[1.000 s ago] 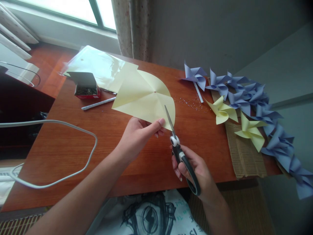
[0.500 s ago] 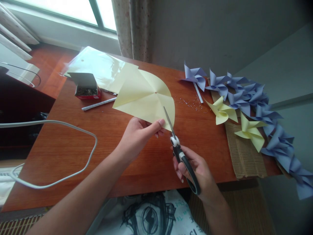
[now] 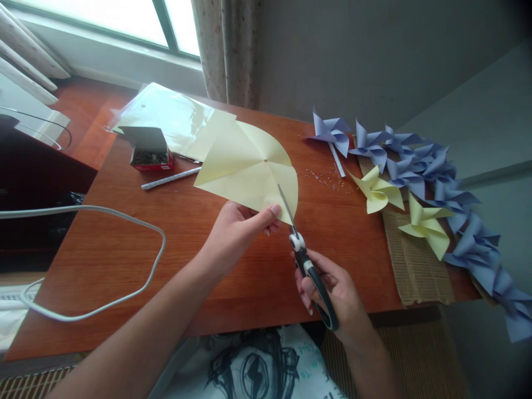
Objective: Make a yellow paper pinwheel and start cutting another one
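A pale yellow sheet of paper (image 3: 245, 172) with fold lines and a small reddish dot near its middle is pinched at its near edge by my left hand (image 3: 245, 224), thumb on top. My right hand (image 3: 328, 282) is closed around the dark grey and white handles of the scissors (image 3: 302, 257). One scissor blade lies over the sheet's near right corner, pointing at the dot; the other blade is hidden under the paper. Behind the sheet lies a clear packet of yellow paper (image 3: 170, 113).
Left of the sheet are an open red box (image 3: 152, 158) of small dark pieces and a white paper stick (image 3: 170, 178). A white cable (image 3: 160, 249) loops over the table's left. Yellow pinwheels (image 3: 426, 224) and several purple pinwheels (image 3: 405, 166) lie around corrugated cardboard (image 3: 415, 277) at right.
Almost nothing differs. The view has shifted slightly, and the hands, paper and scissors keep nearly the same positions relative to each other.
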`<state>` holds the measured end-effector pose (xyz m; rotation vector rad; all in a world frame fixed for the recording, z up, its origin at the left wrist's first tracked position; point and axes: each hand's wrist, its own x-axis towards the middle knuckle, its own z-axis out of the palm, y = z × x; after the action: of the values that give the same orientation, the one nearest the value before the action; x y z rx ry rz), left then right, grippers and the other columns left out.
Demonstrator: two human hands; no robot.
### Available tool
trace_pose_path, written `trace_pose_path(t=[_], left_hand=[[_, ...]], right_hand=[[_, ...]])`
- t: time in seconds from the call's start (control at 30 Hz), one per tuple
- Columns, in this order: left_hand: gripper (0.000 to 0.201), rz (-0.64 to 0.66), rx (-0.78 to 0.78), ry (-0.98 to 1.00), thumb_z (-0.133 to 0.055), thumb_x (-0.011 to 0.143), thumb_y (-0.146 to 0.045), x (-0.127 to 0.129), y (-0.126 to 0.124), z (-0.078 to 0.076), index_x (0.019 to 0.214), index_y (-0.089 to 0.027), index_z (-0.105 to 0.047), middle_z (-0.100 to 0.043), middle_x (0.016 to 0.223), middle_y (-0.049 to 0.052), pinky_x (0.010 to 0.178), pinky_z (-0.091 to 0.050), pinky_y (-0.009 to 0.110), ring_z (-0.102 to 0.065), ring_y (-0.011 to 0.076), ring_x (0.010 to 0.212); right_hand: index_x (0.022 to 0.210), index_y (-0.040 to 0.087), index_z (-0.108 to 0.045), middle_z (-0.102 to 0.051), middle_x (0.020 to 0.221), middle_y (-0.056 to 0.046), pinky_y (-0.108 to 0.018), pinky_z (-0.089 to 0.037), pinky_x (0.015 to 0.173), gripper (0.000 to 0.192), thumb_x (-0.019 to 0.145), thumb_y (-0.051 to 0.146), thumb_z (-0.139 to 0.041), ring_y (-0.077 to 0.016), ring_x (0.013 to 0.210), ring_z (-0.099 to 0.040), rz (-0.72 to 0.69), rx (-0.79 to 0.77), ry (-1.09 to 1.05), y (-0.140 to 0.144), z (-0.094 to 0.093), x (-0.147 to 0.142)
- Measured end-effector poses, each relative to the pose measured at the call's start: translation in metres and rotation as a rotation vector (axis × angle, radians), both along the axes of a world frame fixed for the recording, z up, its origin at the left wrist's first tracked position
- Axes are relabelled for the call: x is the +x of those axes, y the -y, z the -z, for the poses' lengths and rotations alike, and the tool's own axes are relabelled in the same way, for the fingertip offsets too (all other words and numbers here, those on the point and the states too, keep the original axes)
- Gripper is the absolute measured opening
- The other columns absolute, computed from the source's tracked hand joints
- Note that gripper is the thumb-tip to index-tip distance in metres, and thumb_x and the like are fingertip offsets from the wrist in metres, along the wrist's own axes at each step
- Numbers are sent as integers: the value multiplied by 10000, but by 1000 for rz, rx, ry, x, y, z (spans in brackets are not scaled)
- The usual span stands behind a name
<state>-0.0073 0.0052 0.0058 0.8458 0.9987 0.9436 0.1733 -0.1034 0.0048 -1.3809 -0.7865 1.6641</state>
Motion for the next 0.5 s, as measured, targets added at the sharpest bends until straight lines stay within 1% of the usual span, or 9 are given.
trace_pose_path(t=[0.13, 0.23, 0.37, 0.5], left_hand=[[249, -14, -11, 27, -798, 807, -352, -1, 0, 0, 700, -134, -744, -714, 657, 43, 595, -461, 229, -620, 136, 626], [266, -38, -16, 39, -770, 825, -372, -2, 0, 0, 708, -137, -727, -704, 657, 42, 594, -461, 242, -622, 144, 614], [240, -95, -36, 62, -771, 823, -354, -1, -1, 0, 725, -142, -713, -689, 644, 25, 578, -451, 239, -604, 132, 588], [237, -105, -52, 62, -780, 816, -336, 0, -1, 2, 706, -144, -697, -676, 619, 18, 580, -456, 239, -600, 129, 577]], right_hand=[[1228, 168, -684, -588, 744, 0, -205, -464, 460, 531, 797, 446, -819, -82, 527, -474, 3, -14, 17, 0, -1, -1], [1191, 175, -700, -601, 742, -2, -209, -459, 447, 543, 753, 455, -854, -84, 511, -483, 6, -39, 21, 0, -3, -2], [1162, 177, -703, -606, 722, 5, -196, -435, 438, 541, 731, 458, -872, -82, 500, -500, -3, -67, -5, -1, -7, -2], [1153, 168, -694, -614, 729, 0, -189, -417, 442, 548, 726, 461, -875, -78, 500, -503, -3, -65, -39, -1, -9, -2]])
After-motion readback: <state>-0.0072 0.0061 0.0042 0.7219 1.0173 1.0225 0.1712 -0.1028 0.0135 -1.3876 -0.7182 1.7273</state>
